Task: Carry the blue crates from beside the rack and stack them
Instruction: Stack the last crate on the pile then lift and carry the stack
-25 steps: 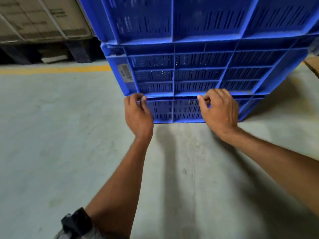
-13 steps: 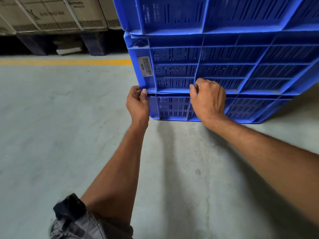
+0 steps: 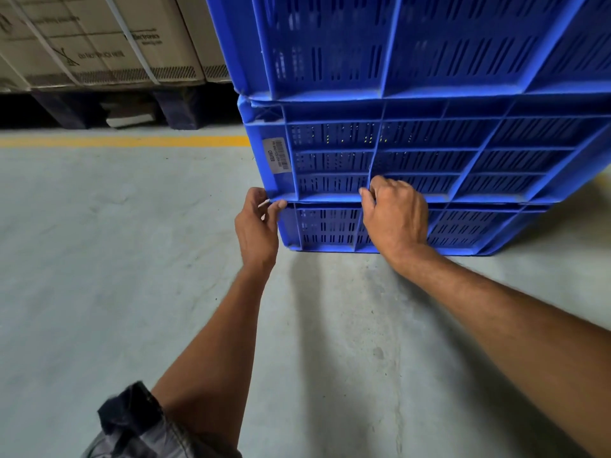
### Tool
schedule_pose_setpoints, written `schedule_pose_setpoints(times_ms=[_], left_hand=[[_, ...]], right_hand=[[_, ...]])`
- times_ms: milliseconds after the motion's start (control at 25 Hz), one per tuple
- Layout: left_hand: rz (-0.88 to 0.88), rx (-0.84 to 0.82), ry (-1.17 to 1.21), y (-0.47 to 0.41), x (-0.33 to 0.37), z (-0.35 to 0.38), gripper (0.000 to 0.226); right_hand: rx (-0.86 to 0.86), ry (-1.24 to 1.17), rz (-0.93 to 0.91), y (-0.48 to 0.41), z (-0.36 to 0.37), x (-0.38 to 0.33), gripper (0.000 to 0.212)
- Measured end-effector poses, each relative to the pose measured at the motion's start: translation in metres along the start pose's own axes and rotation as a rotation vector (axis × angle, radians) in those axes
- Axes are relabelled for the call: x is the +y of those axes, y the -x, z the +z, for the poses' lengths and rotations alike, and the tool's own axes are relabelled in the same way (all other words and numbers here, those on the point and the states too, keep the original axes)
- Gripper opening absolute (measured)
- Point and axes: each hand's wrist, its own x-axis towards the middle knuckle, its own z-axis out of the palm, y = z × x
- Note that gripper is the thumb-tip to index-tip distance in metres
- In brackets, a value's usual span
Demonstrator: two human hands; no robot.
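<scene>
Three blue slotted crates stand stacked on the concrete floor. The bottom crate is low, the middle crate carries a barcode label, and the top crate runs out of the frame. My left hand pinches the front left corner at the seam between the bottom and middle crates. My right hand grips the lower rim of the middle crate near its centre rib, fingers curled over the edge. The stack's right side is cut off.
Strapped cardboard boxes sit on a dark pallet at the back left. A yellow floor line runs in front of them. Grey concrete floor spreads left of and before the stack.
The stack has shifted right and come closer in view. My left hand slid to the corner of the seam; my right hand stays on the middle crate's lower rim.
</scene>
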Motion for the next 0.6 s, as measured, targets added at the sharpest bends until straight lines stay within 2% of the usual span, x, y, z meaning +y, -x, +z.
schedule_pose_setpoints(times_ms=[120, 200, 280, 320, 360, 440, 480, 600], left_hand=[[0.019, 0.003, -0.069, -0.003, -0.005, -0.003, 0.015], [-0.033, 0.011, -0.084, -0.003, 0.004, -0.006, 0.019], [-0.102, 0.014, -0.239, 0.002, 0.029, -0.012, 0.032], [-0.118, 0.035, -0.324, 0.003, 0.047, -0.016, 0.042], [-0.106, 0.081, -0.352, 0.002, 0.067, -0.018, 0.047], [-0.001, 0.231, -0.227, -0.013, 0.112, -0.018, 0.047], [0.06, 0.279, -0.156, -0.025, 0.132, -0.017, 0.045], [0.138, 0.293, -0.079, -0.051, 0.175, -0.017, 0.029]], right_hand=[[-0.023, -0.003, -0.033, 0.0, -0.001, 0.0, 0.023], [-0.153, -0.008, -0.013, -0.006, -0.01, 0.0, 0.022], [-0.258, -0.025, 0.004, -0.014, -0.028, 0.003, 0.019], [-0.229, -0.043, -0.04, -0.018, -0.043, 0.002, 0.017], [-0.124, -0.069, -0.126, -0.022, -0.059, -0.001, 0.014], [0.179, -0.128, -0.319, -0.04, -0.088, -0.008, 0.009], [0.268, -0.133, -0.397, -0.053, -0.1, -0.014, 0.012], [0.287, -0.017, -0.525, -0.08, -0.111, -0.028, 0.026]])
